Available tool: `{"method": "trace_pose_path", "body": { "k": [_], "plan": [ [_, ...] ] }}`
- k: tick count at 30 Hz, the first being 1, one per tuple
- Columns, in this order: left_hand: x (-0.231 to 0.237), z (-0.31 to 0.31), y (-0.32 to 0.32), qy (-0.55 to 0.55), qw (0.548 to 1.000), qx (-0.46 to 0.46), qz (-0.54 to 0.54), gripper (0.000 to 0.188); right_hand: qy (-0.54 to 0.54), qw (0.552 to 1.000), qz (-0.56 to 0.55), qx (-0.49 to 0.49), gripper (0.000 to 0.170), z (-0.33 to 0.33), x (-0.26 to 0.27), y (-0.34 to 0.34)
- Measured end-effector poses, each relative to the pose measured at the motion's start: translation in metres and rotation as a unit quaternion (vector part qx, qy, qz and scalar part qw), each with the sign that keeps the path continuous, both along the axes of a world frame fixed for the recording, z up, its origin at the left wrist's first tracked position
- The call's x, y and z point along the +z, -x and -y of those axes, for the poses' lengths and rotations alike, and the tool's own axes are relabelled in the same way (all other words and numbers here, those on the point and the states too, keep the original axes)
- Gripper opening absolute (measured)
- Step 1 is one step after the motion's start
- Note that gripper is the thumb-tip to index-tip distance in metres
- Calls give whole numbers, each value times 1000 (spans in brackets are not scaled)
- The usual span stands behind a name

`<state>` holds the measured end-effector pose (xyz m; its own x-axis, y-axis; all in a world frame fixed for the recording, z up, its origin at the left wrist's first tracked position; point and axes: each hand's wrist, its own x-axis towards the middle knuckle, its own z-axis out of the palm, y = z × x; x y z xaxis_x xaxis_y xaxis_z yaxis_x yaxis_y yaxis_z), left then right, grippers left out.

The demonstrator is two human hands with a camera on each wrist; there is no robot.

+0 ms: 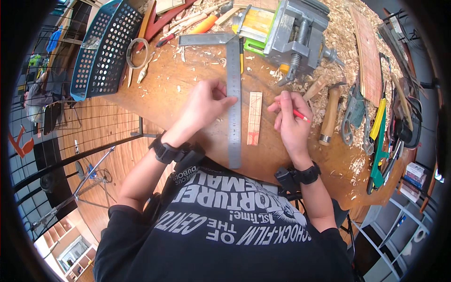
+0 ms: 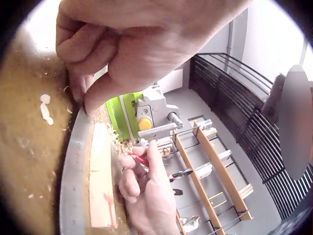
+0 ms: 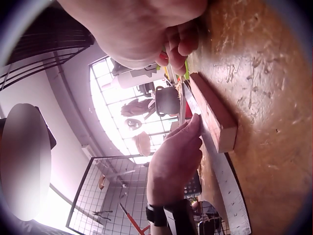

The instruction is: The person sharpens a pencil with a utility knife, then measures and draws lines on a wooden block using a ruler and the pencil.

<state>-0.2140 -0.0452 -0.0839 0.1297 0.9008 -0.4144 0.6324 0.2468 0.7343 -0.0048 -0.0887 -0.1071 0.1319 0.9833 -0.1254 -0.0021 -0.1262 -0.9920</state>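
Observation:
The left hand (image 1: 205,104) pinches the long steel blade of a try square (image 1: 234,127) between thumb and fingers; the left wrist view shows this hand (image 2: 132,54) at the blade's edge. Just right of the blade, and apart from it in the head view, lies a small wooden block (image 1: 254,117) with pencil lines and red marks at its near end. The right hand (image 1: 292,117) holds a red pencil (image 1: 301,115) above the table, right of the block. In the right wrist view the block (image 3: 213,115) lies beside the blade (image 3: 227,191).
A grey vise (image 1: 300,37) stands at the back among wood shavings. A blue perforated basket (image 1: 105,56) is at the back left, near a tape ring (image 1: 137,53). A wooden-handled chisel (image 1: 330,115) and several other tools lie to the right. The table's front edge is by the person's body.

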Motion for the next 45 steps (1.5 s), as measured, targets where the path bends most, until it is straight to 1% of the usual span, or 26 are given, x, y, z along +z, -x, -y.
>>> {"method": "trace_pose_path", "body": {
  "k": [1, 6, 8, 9, 11, 12, 14, 17, 21, 23, 33, 38, 42, 45],
  "plan": [
    [-4, 0, 2, 13, 999, 12, 43, 18, 4, 1000, -9, -2, 27, 0, 1, 0],
    [-11, 0, 18, 30, 995, 17, 94, 10, 37, 998, -41, 12, 25, -2, 7, -3],
    [-14, 3, 21, 37, 991, 14, 124, 10, 34, 999, 16, 38, 16, -1, 3, -3],
    [-10, 6, 19, 40, 991, 14, 124, 10, 37, 998, 16, 37, 16, 0, 3, -2],
    [2, 10, 9, 86, 986, 64, 130, 10, 17, 994, 91, 63, 10, 0, 4, 0],
    [0, 12, 7, 88, 985, 65, 130, 10, 19, 994, 91, 64, 10, 1, 3, 0],
    [-7, 14, 5, 83, 974, 84, 195, 11, 19, 992, 103, 69, 13, 1, 3, 1],
    [-10, 18, -1, 64, 968, 100, 221, 13, 20, 992, 91, 81, 15, 3, 1, 2],
    [-11, 23, -2, 48, 974, 74, 207, 12, 18, 991, 103, 89, 14, 5, 3, 4],
    [-9, 24, -6, 58, 982, 59, 168, 13, 8, 990, 101, 94, 13, 5, 3, 4],
    [-14, 25, -15, 37, 986, 65, 150, 17, 12, 990, 99, 104, 13, 5, 4, 4],
    [-14, 27, -14, 29, 990, 67, 121, 18, 6, 989, 104, 106, 13, 7, 4, 5],
    [-13, 28, -15, 34, 990, 72, 116, 18, 15, 991, 90, 99, 13, 8, 3, 5],
    [-10, 27, -16, 50, 992, 53, 99, 17, 18, 991, 86, 99, 13, 8, 2, 6]
  ]
}}
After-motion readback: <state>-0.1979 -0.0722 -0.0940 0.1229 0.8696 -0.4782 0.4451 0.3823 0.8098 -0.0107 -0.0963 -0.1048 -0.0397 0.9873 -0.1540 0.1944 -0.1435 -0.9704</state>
